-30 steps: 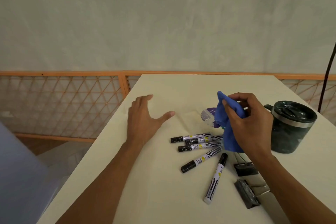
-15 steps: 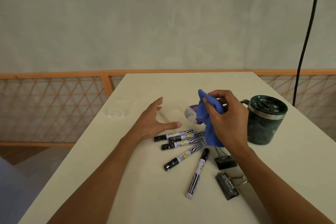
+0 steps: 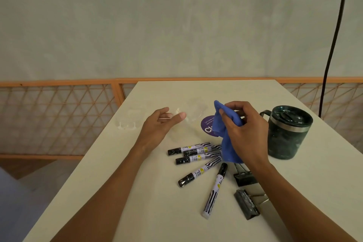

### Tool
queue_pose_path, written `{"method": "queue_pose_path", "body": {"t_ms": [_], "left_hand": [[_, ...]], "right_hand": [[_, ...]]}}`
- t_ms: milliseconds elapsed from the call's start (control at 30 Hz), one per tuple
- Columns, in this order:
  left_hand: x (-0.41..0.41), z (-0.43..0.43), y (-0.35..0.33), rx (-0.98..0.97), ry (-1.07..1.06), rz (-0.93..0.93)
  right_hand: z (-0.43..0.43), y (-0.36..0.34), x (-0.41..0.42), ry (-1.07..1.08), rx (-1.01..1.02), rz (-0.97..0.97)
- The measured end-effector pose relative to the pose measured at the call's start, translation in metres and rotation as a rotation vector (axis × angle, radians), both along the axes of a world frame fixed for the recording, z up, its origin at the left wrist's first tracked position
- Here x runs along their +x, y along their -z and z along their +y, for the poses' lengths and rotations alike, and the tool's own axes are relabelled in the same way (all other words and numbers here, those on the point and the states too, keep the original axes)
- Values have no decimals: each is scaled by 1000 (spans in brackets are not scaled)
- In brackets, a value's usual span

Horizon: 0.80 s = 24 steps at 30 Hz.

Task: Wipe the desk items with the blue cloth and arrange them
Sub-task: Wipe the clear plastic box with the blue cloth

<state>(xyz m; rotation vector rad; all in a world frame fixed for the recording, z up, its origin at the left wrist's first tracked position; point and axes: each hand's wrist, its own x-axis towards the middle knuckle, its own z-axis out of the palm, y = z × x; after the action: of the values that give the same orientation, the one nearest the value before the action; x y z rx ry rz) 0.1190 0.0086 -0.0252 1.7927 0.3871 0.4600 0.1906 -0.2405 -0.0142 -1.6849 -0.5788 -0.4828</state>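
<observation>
My right hand grips a crumpled blue cloth above the desk. Under the cloth lies a clear plastic pack with a round purple sticker. My left hand reaches to the pack's left edge, thumb and fingers pinching the clear plastic. Several black-and-white markers lie fanned out in front of the cloth. Two black binder clips sit to their right, partly behind my right forearm. A dark green lidded mug stands at the right.
A second clear plastic piece lies near the desk's left edge. An orange lattice railing runs behind and left of the desk. A black cable hangs at the right, against a pale wall.
My left hand lifted off the desk, moved right and forward to the clear pack, and its thumb closed toward the fingers. My right hand kept the cloth; the camera shifted.
</observation>
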Motion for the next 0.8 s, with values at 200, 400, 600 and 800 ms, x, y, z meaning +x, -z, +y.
{"method": "queue_pose_path", "body": {"t_ms": [200, 400, 600, 800], "left_hand": [[-16, -7, -3, -138, 151, -92], [-27, -12, -4, -50, 214, -68], [-32, -16, -9, -43, 217, -63], [-33, -18, -15, -8, 194, -61]], "right_hand": [[3, -2, -10, -55, 36, -49], [11, 3, -18, -92, -17, -126], [12, 2, -21, -100, -13, -150], [12, 1, -23, -104, -73, -227]]}}
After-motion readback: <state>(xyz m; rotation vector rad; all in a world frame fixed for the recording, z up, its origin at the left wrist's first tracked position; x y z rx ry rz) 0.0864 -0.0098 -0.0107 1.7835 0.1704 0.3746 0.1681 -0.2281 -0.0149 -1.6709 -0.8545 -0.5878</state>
